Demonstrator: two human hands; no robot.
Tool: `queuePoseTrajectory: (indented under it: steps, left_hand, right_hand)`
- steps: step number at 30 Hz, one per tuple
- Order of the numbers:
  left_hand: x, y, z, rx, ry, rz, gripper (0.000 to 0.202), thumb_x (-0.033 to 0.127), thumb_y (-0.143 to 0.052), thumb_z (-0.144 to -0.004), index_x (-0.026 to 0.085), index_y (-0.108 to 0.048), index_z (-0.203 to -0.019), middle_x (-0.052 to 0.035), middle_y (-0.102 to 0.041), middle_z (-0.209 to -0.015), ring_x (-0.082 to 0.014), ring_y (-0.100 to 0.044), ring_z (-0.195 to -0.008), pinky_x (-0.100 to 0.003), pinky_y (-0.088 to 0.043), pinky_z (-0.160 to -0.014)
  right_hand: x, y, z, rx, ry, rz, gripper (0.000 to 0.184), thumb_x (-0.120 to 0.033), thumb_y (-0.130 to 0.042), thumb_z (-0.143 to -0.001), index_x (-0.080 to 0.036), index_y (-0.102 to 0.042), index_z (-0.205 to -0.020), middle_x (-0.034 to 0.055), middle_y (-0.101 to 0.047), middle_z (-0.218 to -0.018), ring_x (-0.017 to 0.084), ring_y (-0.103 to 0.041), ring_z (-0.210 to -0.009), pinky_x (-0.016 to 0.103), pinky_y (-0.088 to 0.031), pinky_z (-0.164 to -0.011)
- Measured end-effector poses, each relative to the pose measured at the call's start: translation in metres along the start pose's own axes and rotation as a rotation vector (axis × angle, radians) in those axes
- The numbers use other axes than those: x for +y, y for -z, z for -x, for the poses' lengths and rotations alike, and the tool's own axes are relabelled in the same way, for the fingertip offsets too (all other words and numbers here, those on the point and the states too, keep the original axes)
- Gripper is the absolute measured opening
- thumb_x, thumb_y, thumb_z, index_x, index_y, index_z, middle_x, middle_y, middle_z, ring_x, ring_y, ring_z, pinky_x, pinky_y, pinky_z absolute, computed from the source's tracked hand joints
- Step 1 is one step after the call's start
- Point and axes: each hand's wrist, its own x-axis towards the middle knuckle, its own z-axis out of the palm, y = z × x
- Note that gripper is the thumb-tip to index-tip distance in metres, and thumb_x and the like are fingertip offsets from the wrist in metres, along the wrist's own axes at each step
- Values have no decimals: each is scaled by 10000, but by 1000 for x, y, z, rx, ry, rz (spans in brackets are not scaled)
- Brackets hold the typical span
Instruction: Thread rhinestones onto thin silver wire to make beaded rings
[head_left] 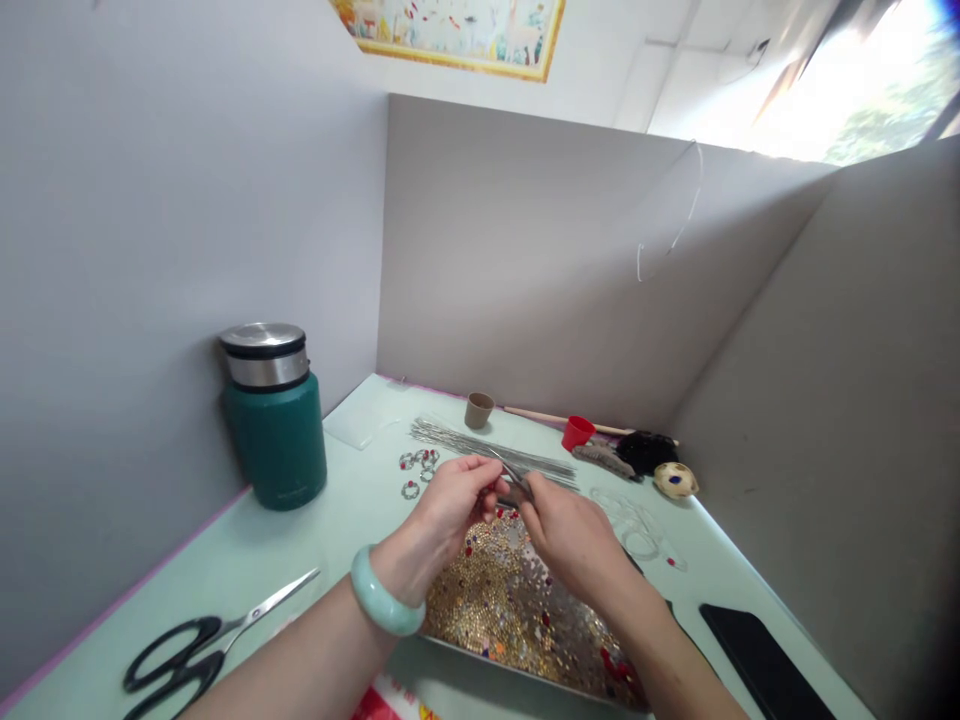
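Note:
My left hand and my right hand meet above a metal tray filled with small gold beads and a few red and blue ones. Both hands pinch a thin silver wire between their fingertips, and the wire's long end rises in a curve toward the back wall. A pale green bangle circles my left wrist. A bundle of straight wires lies just beyond my hands. Several small beaded rings rest to the left of the bundle.
A green flask with a steel lid stands at the left wall. Black-handled scissors lie front left. A tan cup, red cup, wooden stick, dark bundle and a bead-dotted ball sit at the back. A black phone lies at right.

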Motion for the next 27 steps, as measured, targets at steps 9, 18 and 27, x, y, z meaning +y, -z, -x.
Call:
queuePoseTrajectory:
  steps: [9,18,27]
  left_hand:
    - [2,1,1,44,-28,-192,217,275,-581,-772,147,-530,-605,1,-503,-564,-69,-387,-458,-240,-263,-463]
    - [-2,-4,2,40,-109,-191,179,287,-605,-760,146,-553,-663,-3,-532,-593,-71,-397,-473,-237,-276,-482]
    - [-3,1,-1,10,-40,-18,131,258,-617,-764,131,-596,-782,-8,-542,-669,-65,-425,-523,-225,-299,-514]
  right_hand:
    - [4,2,-3,-61,26,61,93,-221,-394,-867,-206,-483,-842,32,-656,-758,190,-601,-642,277,-182,-505]
    - [11,0,-5,-51,19,-94,153,-274,-380,-885,-207,-509,-838,32,-628,-688,171,-545,-605,265,-216,-521]
    - [24,7,0,-149,-14,-136,238,-366,-384,-876,-202,-525,-779,23,-629,-692,165,-546,-602,253,-243,-508]
